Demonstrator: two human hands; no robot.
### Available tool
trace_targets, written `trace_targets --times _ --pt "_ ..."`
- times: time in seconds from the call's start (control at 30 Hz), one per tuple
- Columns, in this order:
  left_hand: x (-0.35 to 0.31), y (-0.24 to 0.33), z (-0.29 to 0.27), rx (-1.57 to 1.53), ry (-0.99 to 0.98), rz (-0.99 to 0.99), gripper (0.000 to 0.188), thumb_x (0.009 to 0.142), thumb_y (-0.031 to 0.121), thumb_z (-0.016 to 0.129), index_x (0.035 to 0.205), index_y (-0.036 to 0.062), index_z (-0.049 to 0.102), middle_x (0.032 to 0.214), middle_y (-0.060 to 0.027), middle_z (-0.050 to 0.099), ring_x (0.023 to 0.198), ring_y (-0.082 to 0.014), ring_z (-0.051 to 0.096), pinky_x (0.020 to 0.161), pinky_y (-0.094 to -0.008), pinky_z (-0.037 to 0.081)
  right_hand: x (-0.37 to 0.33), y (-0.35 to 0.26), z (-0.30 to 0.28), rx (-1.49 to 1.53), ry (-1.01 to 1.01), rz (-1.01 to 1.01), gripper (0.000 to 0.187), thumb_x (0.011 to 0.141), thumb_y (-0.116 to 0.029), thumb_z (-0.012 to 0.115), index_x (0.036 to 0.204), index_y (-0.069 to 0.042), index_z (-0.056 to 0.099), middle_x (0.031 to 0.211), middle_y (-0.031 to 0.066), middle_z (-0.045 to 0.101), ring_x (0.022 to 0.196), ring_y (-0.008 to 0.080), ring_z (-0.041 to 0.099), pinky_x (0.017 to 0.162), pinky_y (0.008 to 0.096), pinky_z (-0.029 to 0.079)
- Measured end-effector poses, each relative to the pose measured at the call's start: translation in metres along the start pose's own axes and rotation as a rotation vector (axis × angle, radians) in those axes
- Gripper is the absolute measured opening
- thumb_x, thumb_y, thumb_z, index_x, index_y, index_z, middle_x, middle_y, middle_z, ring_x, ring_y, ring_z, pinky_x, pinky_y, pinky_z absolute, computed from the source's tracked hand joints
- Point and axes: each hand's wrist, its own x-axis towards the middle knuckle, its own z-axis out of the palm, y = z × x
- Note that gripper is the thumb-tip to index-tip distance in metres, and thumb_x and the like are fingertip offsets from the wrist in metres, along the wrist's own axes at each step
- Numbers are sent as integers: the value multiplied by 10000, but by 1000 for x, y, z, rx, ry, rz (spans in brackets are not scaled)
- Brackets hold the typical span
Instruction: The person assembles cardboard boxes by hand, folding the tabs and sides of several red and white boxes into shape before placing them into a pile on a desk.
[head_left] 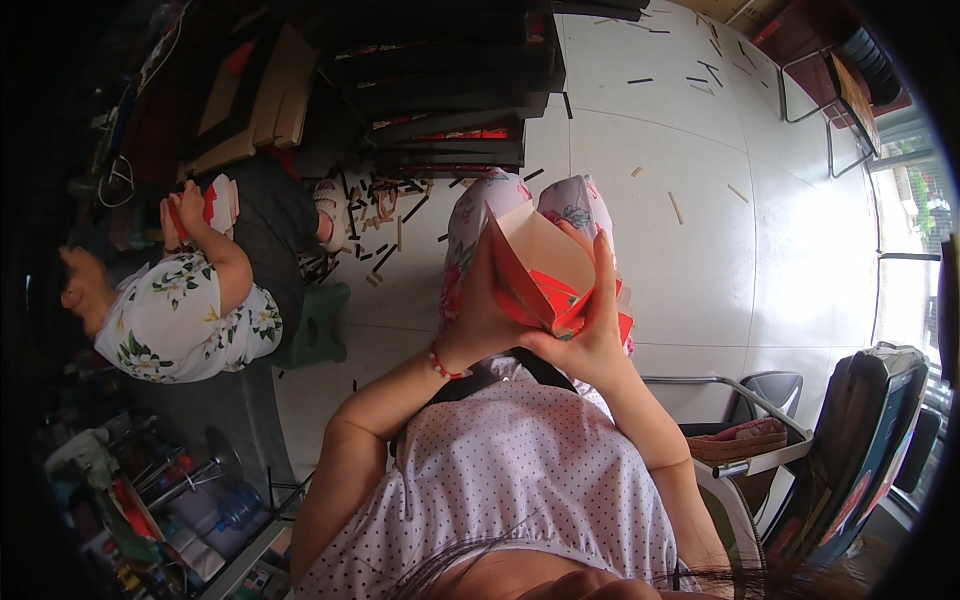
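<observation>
Above my lap I hold a red cardboard box [548,255], partly folded, with its pale inner side facing up. My left hand [478,318] grips its left wall, the fingers mostly hidden behind the card. On the right side my right hand [592,330] closes round it, with the thumb near the lower folded corner and the fingers along the far side. More red card shows beneath my right hand, near my knee; whether it belongs to the same box I cannot tell.
At the left a co-worker [200,290] sits on a green stool [318,325], handling red and white card. Stacked black cardboard [450,100] stands ahead. Black and tan strips [385,262] litter the tiled floor [690,260]. A metal-framed chair [745,425] is close on my right.
</observation>
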Motion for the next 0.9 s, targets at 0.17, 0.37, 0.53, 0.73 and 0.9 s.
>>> trace_targets --times 0.17,0.37,0.53,0.73,0.9 --pt "-6 0 8 -6 119 51 1185 536 350 887 1402 15 150 1318 -109 363 1240 -211 367 1017 -348 331 -3 5 3 117 40 78 1016 645 -47 791 1430 -26 146 1298 231 472 1162 327 519 950 379 433" --pt "-7 11 -9 -118 50 56 618 808 91 692 1319 30 349 1230 -78 486 1143 -161 470 964 -326 396 -2 5 -14 300 111 311 1000 642 -35 790 1426 -34 169 1191 171 548 1080 246 561 923 359 456" --pt "-10 19 -8 -236 59 -120 339 837 71 658 1152 22 542 1059 -39 623 952 -97 571 824 -255 474 -1 19 -15 269 191 464 1019 641 -50 805 1429 -38 158 1160 125 546 1025 205 572 903 345 470" --pt "-9 20 -2 -375 121 -251 224 852 66 638 1067 15 603 1014 -42 655 904 -85 585 801 -248 474 6 17 -13 304 268 501 1005 678 -30 777 1437 -48 118 1144 127 534 974 193 588 840 327 501" --pt "-9 16 -2 -199 149 -102 334 851 87 641 1156 14 524 1072 -57 611 976 -116 565 862 -282 449 -3 29 -9 162 286 316 979 689 -55 774 1434 -41 138 1178 146 514 1020 212 564 842 330 487"
